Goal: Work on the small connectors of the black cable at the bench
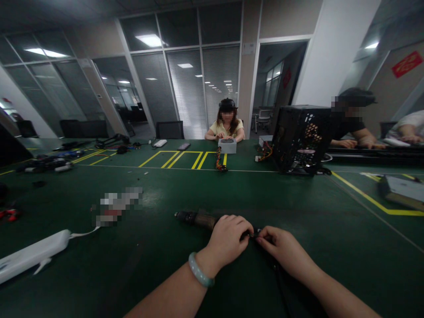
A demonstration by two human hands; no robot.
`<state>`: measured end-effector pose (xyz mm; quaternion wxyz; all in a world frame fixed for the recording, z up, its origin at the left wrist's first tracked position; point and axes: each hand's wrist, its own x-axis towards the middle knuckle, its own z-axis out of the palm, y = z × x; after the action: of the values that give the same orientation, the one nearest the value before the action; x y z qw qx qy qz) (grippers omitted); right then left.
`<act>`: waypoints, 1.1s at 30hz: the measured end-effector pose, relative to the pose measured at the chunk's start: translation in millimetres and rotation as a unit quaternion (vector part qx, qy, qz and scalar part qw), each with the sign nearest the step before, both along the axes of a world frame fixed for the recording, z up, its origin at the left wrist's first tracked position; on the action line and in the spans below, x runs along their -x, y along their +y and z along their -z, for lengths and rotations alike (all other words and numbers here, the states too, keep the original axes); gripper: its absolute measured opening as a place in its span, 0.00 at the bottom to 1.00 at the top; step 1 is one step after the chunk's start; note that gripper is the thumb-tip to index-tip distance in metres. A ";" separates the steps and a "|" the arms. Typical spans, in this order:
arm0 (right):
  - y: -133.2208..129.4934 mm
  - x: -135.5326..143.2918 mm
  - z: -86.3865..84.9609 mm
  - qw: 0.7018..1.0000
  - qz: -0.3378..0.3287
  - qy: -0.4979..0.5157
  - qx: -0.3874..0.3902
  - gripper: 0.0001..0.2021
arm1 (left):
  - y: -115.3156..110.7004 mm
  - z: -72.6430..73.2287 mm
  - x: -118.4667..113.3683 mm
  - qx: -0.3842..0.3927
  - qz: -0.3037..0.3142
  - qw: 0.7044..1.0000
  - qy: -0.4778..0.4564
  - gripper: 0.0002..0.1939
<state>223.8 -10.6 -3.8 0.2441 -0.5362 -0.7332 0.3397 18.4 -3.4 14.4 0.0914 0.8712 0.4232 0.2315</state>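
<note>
A dark pen-shaped electric screwdriver [202,219] lies on the green table, its narrow tip pointing left. My left hand [228,236], with a pale green bangle [200,270] on its wrist, is closed around the screwdriver's rear end. Close beside it, the fingertips of my right hand [281,245] pinch a dark cable end at the back of the tool. The joint between the two hands is small and partly covered by my fingers. From under my right hand a black cable [280,278] runs toward the near table edge.
A white power strip [39,254] lies at the left. Tangled cables [46,162] sit farther back. A black computer case [301,139] stands at the right, and a grey metal box [402,190] lies beyond it. Across the table a person handles a power supply [227,145].
</note>
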 end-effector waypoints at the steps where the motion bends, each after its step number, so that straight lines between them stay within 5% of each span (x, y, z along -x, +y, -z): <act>1: -0.1 0.0 -0.9 1.000 0.000 0.000 0.003 0.07 | -0.2 -0.1 -0.2 0.000 -0.004 1.000 -0.002 0.08; 33: -1.2 1.7 -4.6 1.000 0.006 -0.010 0.002 0.08 | -0.2 -0.5 -0.8 -0.001 0.004 1.000 0.006 0.06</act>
<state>222.1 -11.8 0.8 0.2375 -0.5447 -0.7317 0.3339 19.2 -3.6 15.0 0.0891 0.8741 0.4206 0.2262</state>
